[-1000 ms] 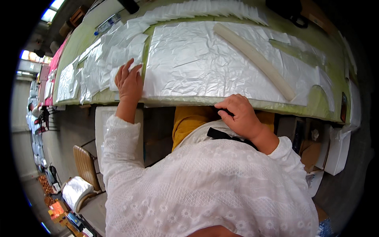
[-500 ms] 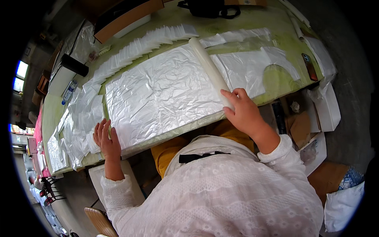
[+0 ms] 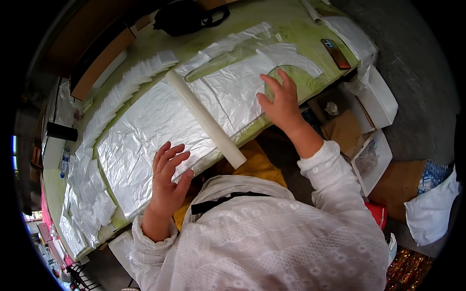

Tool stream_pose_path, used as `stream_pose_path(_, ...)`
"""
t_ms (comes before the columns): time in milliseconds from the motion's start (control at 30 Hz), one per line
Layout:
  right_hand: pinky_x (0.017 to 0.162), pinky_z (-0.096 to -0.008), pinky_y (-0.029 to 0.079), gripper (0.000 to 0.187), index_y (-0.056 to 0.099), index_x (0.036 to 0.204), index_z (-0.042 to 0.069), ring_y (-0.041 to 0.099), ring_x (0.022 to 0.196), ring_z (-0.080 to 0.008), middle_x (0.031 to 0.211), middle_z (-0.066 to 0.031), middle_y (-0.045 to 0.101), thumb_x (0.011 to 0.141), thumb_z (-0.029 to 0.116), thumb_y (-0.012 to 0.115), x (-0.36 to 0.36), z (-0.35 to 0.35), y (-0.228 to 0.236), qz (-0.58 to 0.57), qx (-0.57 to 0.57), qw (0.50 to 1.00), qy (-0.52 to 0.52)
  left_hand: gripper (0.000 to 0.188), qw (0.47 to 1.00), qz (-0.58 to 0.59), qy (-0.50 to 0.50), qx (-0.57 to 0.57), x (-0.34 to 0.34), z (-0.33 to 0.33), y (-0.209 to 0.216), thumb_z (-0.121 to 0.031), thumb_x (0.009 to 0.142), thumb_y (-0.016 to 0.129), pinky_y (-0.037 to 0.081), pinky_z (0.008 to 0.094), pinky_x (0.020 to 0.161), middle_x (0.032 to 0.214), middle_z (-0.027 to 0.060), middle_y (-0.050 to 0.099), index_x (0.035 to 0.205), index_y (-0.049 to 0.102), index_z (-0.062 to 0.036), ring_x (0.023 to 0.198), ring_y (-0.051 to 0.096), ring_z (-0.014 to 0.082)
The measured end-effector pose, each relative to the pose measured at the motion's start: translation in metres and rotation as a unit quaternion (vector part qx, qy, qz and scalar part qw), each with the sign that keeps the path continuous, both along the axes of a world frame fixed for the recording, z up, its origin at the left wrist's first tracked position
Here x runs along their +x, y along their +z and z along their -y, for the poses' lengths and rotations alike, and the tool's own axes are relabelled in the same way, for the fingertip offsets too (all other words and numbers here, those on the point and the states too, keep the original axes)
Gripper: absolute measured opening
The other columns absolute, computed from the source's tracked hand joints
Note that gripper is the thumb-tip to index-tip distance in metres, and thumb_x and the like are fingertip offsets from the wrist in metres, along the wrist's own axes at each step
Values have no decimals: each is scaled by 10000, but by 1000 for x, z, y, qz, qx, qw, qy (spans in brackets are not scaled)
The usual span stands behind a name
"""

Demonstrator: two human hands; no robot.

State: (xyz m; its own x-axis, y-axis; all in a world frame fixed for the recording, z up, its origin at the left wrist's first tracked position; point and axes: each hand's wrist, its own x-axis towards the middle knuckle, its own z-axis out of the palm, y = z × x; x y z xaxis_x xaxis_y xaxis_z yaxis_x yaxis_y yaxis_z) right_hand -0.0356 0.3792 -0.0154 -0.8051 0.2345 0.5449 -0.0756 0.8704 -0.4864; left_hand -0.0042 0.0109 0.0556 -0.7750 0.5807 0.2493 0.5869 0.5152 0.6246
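A pale tube (image 3: 206, 120) lies across a wide stack of thin white plastic bags (image 3: 141, 133), its near end jutting over the table's front edge. My left hand (image 3: 168, 179) is raised over the near edge of the bags, fingers apart and holding nothing. To the right of the tube, my right hand (image 3: 281, 101) hovers with spread fingers, also holding nothing. It is nearest to the handle end of the bags, where a rounded cut-out (image 3: 296, 80) shows the green table cover. I cannot tell whether either hand touches the plastic.
A fanned row of folded bags (image 3: 126, 85) runs along the far left, with loose crumpled bags (image 3: 87, 199) nearer. A phone (image 3: 335, 54) lies at the right edge. A black bag (image 3: 182, 18), black cylinder (image 3: 61, 131) and bottle (image 3: 64, 162) stand farther off. White boxes (image 3: 374, 160) are below right.
My right hand has let go of the tube and moved right to the bags' handle end. My left hand has lifted off the left side. The view has turned and shifted right.
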Motion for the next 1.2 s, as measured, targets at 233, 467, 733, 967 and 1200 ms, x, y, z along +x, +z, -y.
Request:
stream_pose_path(233,1157,-683,239,478,668,1280,154,341,1418,-424,1505,-166,454,828,280,760,-68,-72,-15,123,77,984,-107,368,999,9,3,32,11,-31,-5,-42,873,724,359,510,1167,1379,132,622,1236,673,-64,1416,447,403)
stream_pose_path(467,1190,-697,167,432,716,1231,180,251,1494,-415,1558,-151,417,810,281,710,-94,-51,10,78,197,977,18,366,992,80,37,92,29,-30,-20,-11,880,734,374,484,1160,1362,134,630,1239,673,-42,1391,479,374)
stream_pose_path(733,1210,-698,115,281,724,1030,160,139,1558,-420,1643,-130,328,762,238,699,-140,-54,63,350,279,893,43,372,984,108,55,130,37,-33,-20,16,898,703,380,454,1160,1367,141,627,1265,658,-35,1387,495,341)
stream_pose_path(967,1204,-700,116,563,678,1342,243,158,1555,-415,1635,-131,343,782,209,629,-139,-74,55,280,284,915,67,353,961,182,85,192,35,-33,-32,10,924,684,393,402,1152,1375,149,624,1273,648,-24,1355,534,283)
stream_pose_path(1200,1199,-695,151,443,732,1225,204,194,1541,-406,1597,-128,400,792,220,639,-156,-52,72,372,338,863,49,387,966,193,44,169,43,-34,-22,26,968,608,318,392,1198,1451,137,560,1351,578,-17,1397,485,251)
